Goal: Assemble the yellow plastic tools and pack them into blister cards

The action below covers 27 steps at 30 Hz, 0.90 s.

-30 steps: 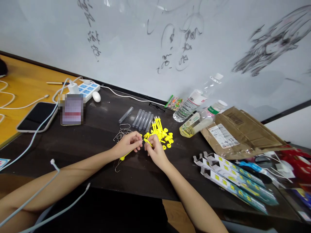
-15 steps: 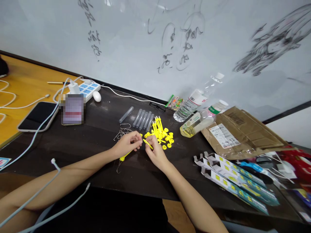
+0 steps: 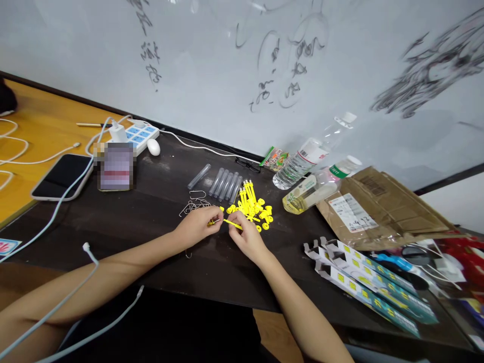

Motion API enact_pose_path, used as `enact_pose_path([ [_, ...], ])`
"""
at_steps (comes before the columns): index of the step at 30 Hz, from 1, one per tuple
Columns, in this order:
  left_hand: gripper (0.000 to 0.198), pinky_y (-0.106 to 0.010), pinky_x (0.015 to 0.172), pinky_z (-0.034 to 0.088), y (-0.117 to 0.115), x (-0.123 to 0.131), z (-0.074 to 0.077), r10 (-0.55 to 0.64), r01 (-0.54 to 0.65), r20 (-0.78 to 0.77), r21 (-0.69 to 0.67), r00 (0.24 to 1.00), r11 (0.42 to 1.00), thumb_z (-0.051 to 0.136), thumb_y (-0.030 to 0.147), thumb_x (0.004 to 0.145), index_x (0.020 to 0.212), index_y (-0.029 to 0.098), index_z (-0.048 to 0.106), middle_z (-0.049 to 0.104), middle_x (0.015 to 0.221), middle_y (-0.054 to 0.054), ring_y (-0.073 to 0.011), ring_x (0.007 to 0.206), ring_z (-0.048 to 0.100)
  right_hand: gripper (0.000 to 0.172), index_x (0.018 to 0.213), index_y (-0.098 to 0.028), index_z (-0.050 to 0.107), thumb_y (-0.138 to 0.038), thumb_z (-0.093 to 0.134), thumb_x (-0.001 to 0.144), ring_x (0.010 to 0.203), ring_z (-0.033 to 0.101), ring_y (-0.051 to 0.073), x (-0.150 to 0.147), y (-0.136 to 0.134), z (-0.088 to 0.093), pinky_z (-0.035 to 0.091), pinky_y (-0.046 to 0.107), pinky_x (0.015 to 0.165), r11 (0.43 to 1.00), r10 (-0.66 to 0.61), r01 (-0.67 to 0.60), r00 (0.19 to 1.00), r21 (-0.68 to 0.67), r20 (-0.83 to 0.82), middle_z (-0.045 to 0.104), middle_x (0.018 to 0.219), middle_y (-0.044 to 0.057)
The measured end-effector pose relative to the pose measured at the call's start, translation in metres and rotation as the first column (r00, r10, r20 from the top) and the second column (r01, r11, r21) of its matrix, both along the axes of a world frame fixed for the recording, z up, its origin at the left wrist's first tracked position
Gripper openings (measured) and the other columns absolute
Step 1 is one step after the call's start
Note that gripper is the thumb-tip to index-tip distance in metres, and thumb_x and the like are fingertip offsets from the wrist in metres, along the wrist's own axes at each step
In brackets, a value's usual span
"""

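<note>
Fingers pinched, my left hand (image 3: pixel 198 225) holds a small yellow part with a metal tip (image 3: pixel 214 222), mostly covered by the fingers. My right hand (image 3: pixel 247 236) is closed on a thin yellow plastic rod (image 3: pixel 232 223), its end close to the left fingertips; whether the two pieces touch I cannot tell. Below my left wrist a bent wire hook (image 3: pixel 188 254) shows, the rest hidden. Just behind the hands lie a tangle of metal wire hooks (image 3: pixel 193 202), a heap of yellow plastic parts (image 3: pixel 247 201) and several clear tubes (image 3: pixel 226 184).
Flattened-looking printed boxes (image 3: pixel 372 287) lie at the right, near a brown cardboard package (image 3: pixel 363 201). Two plastic bottles (image 3: pixel 302 164) lean by the whiteboard (image 3: pixel 212 65). A phone (image 3: pixel 62 176), a power strip (image 3: pixel 141 136) and white cables (image 3: pixel 56 206) are at the left.
My left hand has turned over the yellow piece with the hook, leaving mostly the hook visible. The rod in my right hand now points more sideways toward the left fingers.
</note>
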<state>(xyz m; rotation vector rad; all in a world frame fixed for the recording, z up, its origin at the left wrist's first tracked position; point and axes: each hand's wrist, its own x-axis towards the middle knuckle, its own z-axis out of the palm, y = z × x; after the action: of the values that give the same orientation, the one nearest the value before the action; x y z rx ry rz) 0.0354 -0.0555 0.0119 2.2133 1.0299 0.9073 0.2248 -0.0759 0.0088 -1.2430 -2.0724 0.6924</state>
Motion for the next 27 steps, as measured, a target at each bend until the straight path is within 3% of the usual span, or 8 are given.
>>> enact_pose_path([
  [4,0.005,-0.021,0.062,0.038,-0.0001,0.0002,0.0002,-0.034,0.034,-0.018,0.006,0.999,0.999,0.053,0.016,0.082,0.078,0.018,0.055,0.057,0.072,0.003,-0.0112,0.067,0.053,0.012,0.090,-0.022,0.048,-0.016,0.044,0.080,0.056,0.045,0.012,-0.0001,-0.0015,0.0069,0.034,0.023,0.058,0.999,0.041,-0.041,0.998,-0.010,0.052,0.048,0.067,-0.004],
  [11,0.002,-0.019,0.060,0.041,-0.0009,0.0020,0.0033,-0.009,0.033,0.151,-0.153,0.989,0.988,0.055,0.018,0.080,0.080,0.017,0.057,0.059,0.071,0.003,-0.0093,0.064,0.054,0.008,0.082,-0.021,0.045,-0.015,0.045,0.078,0.056,0.043,0.011,-0.0009,-0.0001,0.0084,0.034,0.023,0.058,0.997,-0.075,0.076,0.993,0.003,-0.088,0.045,0.064,-0.005],
  [27,0.006,-0.022,0.057,0.047,-0.0009,0.0037,-0.0029,-0.009,0.103,0.275,-0.330,0.961,0.938,0.056,0.022,0.080,0.081,0.016,0.054,0.058,0.064,0.003,-0.0088,0.055,0.056,0.007,0.082,-0.021,0.044,-0.017,0.045,0.078,0.058,0.043,0.012,0.0001,0.0005,0.0074,0.034,0.023,0.057,0.998,-0.047,0.043,0.994,-0.044,-0.098,0.044,0.065,-0.005],
])
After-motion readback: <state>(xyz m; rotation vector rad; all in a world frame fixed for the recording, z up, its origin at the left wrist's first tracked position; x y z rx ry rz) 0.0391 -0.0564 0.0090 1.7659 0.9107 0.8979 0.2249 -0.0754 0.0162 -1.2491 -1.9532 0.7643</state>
